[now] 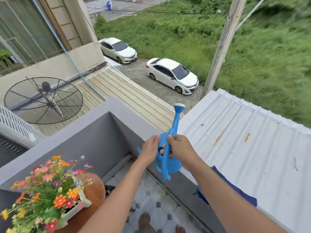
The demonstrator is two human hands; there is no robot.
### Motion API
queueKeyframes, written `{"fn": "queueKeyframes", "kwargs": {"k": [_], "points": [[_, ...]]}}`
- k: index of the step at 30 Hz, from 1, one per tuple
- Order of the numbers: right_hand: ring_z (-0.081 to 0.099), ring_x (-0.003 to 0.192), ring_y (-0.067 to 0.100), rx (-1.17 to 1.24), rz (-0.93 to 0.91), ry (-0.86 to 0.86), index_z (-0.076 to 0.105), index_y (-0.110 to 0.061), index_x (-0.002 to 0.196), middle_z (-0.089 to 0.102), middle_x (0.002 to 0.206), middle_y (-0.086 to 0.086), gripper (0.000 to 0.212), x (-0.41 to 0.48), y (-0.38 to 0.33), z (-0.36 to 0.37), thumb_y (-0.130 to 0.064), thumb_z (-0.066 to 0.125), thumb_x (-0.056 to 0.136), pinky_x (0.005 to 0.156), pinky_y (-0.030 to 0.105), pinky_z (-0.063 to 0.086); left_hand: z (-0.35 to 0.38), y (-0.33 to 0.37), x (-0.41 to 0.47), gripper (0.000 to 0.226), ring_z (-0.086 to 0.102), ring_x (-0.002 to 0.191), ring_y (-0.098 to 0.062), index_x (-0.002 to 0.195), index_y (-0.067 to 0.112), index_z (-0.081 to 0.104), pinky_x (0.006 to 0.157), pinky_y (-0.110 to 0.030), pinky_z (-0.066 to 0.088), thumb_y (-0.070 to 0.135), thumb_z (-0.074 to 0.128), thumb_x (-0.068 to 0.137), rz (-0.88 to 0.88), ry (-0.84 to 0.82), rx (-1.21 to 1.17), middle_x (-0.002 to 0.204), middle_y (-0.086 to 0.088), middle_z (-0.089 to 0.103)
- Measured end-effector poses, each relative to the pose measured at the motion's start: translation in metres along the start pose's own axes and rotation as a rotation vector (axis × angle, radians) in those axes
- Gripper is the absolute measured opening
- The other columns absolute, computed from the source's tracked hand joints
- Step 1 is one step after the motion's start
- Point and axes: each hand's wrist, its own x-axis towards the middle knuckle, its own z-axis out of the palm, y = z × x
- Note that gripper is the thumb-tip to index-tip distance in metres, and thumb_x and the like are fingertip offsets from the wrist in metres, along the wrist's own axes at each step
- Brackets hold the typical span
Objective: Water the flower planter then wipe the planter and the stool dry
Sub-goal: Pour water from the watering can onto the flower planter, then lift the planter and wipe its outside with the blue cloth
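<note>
Far left, low: flower planter [76, 210], pale rectangular trough, tilted in the wide-angle view, packed with orange, red, pink and yellow blooms on green stems. It sits on a stool [95, 187] with a round brown wooden top, only partly visible behind the flowers. Both stand on the balcony's tiled floor [156, 207], inside the grey parapet wall [94, 145].

Centre: left hand [149, 149], fingers curled against the left side of the watering can's body, fingertips at the upper rim; it is clasped on the can. Watering can [168, 158]: bright blue plastic, rounded body, flat strap handle running over the top, long tapering spout ending in a flared rose with a white face. It rests on the top of the parapet's right-hand section, at the balcony edge, well apart from the planter. Long axis runs from the handle's near end to the rose; spout points up and away from the person, toward the parked cars below, leaning slightly right.

Right of centre: right hand [180, 148], thumb and fingers pinched on the handle near the spout base, closed on the can.

Right, low: dark blue cloth [235, 187] lying over the parapet top, partly hidden by the right forearm.
</note>
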Motion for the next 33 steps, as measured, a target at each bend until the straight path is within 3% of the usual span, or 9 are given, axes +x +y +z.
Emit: {"fn": "queueKeyframes", "kwargs": {"k": [3,7,11,15,21,23,27,30,33], "points": [[0.074,0.066,0.023,0.015,0.039,0.057,0.060,-0.001,0.093,0.072,0.083,0.014,0.030,0.014,0.006,-0.002,-0.021,0.042,0.107,0.072,0.040,0.063,0.009,-0.010,0.027,0.036,0.045,0.057,-0.001,0.069,0.028,0.050,0.055,-0.018,0.035,0.043,0.035,0.098,0.023,-0.064,0.021,0.066,0.012,0.051],[0.073,0.066,0.021,0.053,0.095,0.124,0.057,-0.001,0.097,0.072,0.088,0.013,0.027,0.029,0.011,0.003,-0.020,0.041,0.108,0.068,0.033,0.062,0.014,-0.024,0.056,0.039,0.047,0.059,-0.001,0.074,0.024,0.054,0.053,-0.011,0.038,0.052,0.035,0.093,0.053,-0.136,0.024,0.066,0.013,0.055],[0.074,0.070,0.024,0.113,0.132,0.201,0.057,0.002,0.100,0.073,0.089,0.016,0.029,0.048,0.015,0.004,-0.020,0.041,0.108,0.082,0.047,0.061,0.019,-0.033,0.083,0.043,0.046,0.059,0.000,0.080,0.019,0.054,0.056,-0.014,0.038,0.054,0.033,0.094,0.096,-0.192,0.056,0.070,0.008,0.056],[0.076,0.076,0.028,0.161,0.152,0.271,0.059,0.005,0.108,0.074,0.093,0.018,0.032,0.055,0.017,0.006,-0.021,0.041,0.108,0.077,0.043,0.063,0.021,-0.037,0.094,0.040,0.041,0.056,-0.003,0.070,0.028,0.043,0.057,-0.026,0.037,0.056,0.028,0.095,0.124,-0.255,0.104,0.062,0.012,0.046],[0.074,0.087,0.033,0.098,0.159,0.268,0.062,0.006,0.108,0.072,0.100,0.023,0.035,0.052,0.019,0.001,-0.026,0.051,0.104,0.066,0.038,0.063,0.009,-0.029,0.095,0.034,0.055,0.070,-0.014,0.085,0.026,0.054,0.059,-0.026,0.037,0.049,0.031,0.098,0.131,-0.283,0.179,0.076,-0.002,0.061],[0.074,0.086,0.030,0.049,0.163,0.288,0.066,-0.003,0.106,0.073,0.098,0.017,0.029,0.048,0.020,-0.007,-0.030,0.054,0.103,0.064,0.036,0.062,0.006,-0.014,0.095,0.032,0.058,0.081,-0.020,0.091,0.024,0.056,0.063,-0.027,0.040,0.044,0.032,0.098,0.138,-0.239,0.209,0.083,-0.001,0.063],[0.073,0.074,0.020,0.025,0.117,0.389,0.066,-0.013,0.102,0.074,0.094,0.008,0.018,0.032,0.033,-0.041,-0.026,0.054,0.101,0.057,0.030,0.057,0.008,0.044,0.088,0.034,0.056,0.102,-0.020,0.105,0.023,0.058,0.088,-0.036,0.046,0.047,0.034,0.099,0.295,-0.036,0.161,0.104,0.004,0.062],[0.071,0.069,0.016,0.013,0.106,0.480,0.067,-0.014,0.099,0.074,0.090,0.008,0.014,0.016,0.053,-0.078,-0.022,0.055,0.100,0.057,0.031,0.054,0.025,0.090,0.070,0.027,0.057,0.099,-0.013,0.103,0.024,0.057,0.087,-0.027,0.044,0.045,0.041,0.098,0.485,0.051,0.088,0.100,0.010,0.061],[0.070,0.068,0.013,0.010,0.150,0.558,0.068,-0.017,0.096,0.073,0.088,0.006,0.011,-0.005,0.085,-0.118,-0.019,0.057,0.099,0.056,0.029,0.054,0.069,0.108,0.043,0.023,0.056,0.093,-0.003,0.104,0.026,0.057,0.080,-0.014,0.041,0.045,0.047,0.095,0.583,-0.031,0.088,0.094,0.013,0.061]]}}
